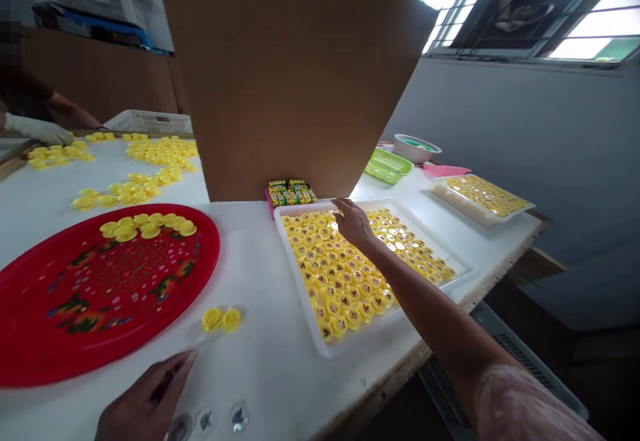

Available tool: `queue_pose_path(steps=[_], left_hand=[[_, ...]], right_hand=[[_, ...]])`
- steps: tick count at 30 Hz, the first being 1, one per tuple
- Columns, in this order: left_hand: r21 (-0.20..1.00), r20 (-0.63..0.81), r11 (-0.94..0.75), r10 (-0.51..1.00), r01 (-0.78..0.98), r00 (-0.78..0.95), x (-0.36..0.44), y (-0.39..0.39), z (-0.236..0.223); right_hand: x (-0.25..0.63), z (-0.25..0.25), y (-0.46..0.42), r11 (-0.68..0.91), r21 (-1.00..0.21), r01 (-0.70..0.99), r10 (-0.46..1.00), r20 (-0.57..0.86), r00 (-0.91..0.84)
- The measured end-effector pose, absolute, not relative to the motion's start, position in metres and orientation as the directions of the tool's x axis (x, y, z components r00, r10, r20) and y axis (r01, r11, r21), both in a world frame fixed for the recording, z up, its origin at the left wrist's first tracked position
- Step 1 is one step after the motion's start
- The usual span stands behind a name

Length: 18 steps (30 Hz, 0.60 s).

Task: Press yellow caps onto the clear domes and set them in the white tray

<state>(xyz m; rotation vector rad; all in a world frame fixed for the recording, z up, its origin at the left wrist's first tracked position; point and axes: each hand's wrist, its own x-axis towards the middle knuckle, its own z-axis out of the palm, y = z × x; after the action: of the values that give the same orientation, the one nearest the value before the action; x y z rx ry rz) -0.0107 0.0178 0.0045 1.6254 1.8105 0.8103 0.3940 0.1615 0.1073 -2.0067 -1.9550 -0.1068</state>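
Note:
My left hand (147, 398) is low on the white table, thumb and forefinger pinched together; whatever lies between them is too small or clear to make out. Just beyond its fingertips sit two yellow round pieces (222, 320). Beside it lie several clear round caps (239, 417). My right hand (354, 222) reaches across a white tray (320, 344), its thumb and fingers slightly apart near the far rim, with nothing visible in them. Rows of yellow round cups (345, 288) with dark centres fill much of that tray.
A red flowered tray (120, 321) holds several yellow pieces at left. A cardboard panel (300, 81) stands behind small wrapped packets (293, 194). Right are a green basket (389, 166), a bowl (415, 149) and another filled tray (483, 198). A co-worker's gloved hand (40, 129) is far left.

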Motion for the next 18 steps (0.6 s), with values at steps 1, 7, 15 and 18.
queue_pose_path(steps=[1,7,15,18], left_hand=[[0.741,-0.035,0.107,0.992,0.663,-0.121,-0.012,0.018,0.007],[0.743,-0.023,0.106,0.991,0.660,-0.133,-0.012,0.017,0.012],[0.715,0.040,0.022,0.997,0.699,-0.072,-0.012,0.010,0.008],[0.735,0.047,-0.005,0.998,0.678,-0.044,-0.013,0.007,0.011]], right_hand=[[0.372,0.109,0.143,0.088,-0.202,0.975,0.948,0.316,-0.020],[0.251,0.083,0.028,0.570,-0.351,0.743,0.820,0.299,-0.487],[0.202,0.039,0.010,0.555,-0.387,0.736,0.816,0.079,-0.573],[0.199,0.045,0.001,0.665,-0.388,0.638,0.708,0.058,-0.704]])
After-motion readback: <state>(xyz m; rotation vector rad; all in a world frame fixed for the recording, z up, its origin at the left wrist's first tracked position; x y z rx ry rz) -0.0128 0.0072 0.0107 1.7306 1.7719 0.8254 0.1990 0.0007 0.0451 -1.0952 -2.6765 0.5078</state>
